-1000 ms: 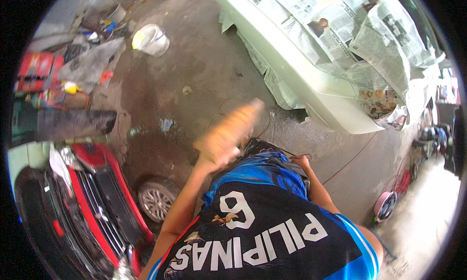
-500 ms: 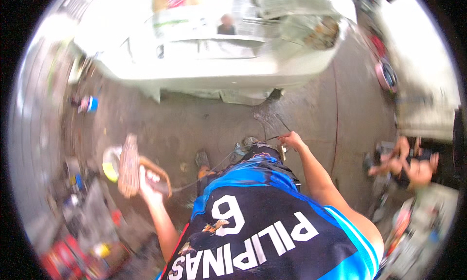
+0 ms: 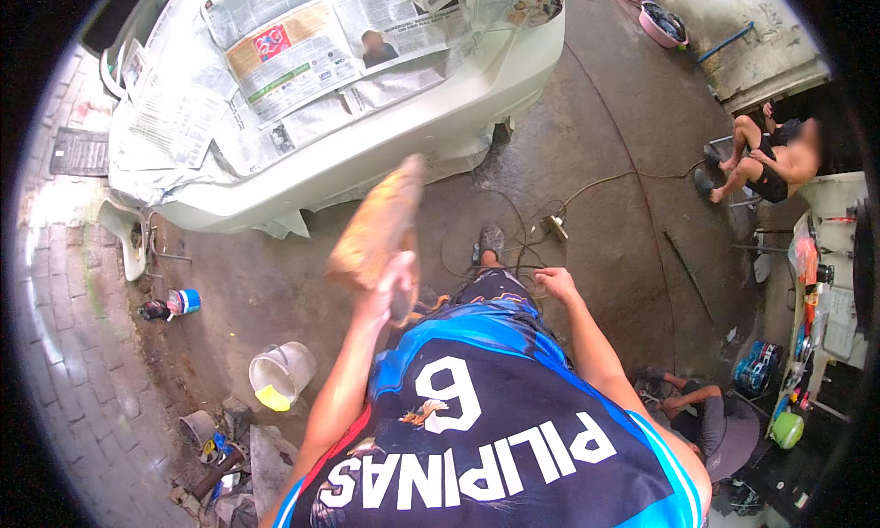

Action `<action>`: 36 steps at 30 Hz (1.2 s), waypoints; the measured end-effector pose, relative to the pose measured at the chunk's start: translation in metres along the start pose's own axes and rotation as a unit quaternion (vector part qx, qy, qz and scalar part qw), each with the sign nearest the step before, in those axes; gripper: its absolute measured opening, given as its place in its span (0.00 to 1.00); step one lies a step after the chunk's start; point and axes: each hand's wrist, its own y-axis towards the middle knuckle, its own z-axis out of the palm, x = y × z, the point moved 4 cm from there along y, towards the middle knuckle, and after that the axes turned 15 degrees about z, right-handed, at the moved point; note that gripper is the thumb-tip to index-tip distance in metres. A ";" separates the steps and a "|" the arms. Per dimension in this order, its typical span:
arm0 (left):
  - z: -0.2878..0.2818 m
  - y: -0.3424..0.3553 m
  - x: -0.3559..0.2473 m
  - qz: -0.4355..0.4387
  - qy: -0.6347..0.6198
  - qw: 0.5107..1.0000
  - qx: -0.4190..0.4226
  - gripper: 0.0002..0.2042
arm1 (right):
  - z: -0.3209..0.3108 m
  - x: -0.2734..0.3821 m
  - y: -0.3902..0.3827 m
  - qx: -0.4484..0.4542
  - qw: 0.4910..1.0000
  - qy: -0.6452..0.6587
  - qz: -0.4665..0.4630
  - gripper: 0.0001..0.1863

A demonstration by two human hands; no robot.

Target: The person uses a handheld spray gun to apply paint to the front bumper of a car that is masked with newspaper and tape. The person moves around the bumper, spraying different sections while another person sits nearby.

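My left hand point(image 3: 394, 285) grips a tan-orange oblong object point(image 3: 371, 225), blurred and too indistinct to name, held up in front of me over the floor. My right hand point(image 3: 555, 280) is out to the right, fingers curled beside loose cables; what it holds, if anything, is unclear. A plug block point(image 3: 555, 227) lies among cords on the concrete beyond it. Ahead stands a white car bumper point(image 3: 385, 143) on a body masked with newspapers point(image 3: 302, 47). My sandaled foot point(image 3: 489, 246) shows below the bumper.
A bucket point(image 3: 284, 372), blue can point(image 3: 183, 302) and white chair point(image 3: 126, 230) sit leftward, above rubble point(image 3: 229, 473). A seated person point(image 3: 770, 161) is at right, another crouched person point(image 3: 724, 436) behind my right arm. A pink basin point(image 3: 660, 24) and cluttered shelf point(image 3: 825, 280) line the wall.
My view has swung round to face the bumper, bringing two people into sight. My left hand's object swung out leftward, then back up toward the middle. My right arm stays low on the right.
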 end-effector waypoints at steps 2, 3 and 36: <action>0.040 0.007 -0.021 0.054 0.051 0.989 0.130 0.07 | 0.007 -0.019 0.009 0.026 0.991 0.101 0.078 0.14; 0.054 0.007 -0.030 0.068 0.104 0.974 0.190 0.08 | 0.012 -0.027 0.011 0.064 0.971 0.213 0.086 0.14; -0.217 -0.060 -0.096 0.110 0.151 0.863 -0.470 0.07 | 0.008 0.120 0.041 0.274 0.960 0.058 -0.019 0.14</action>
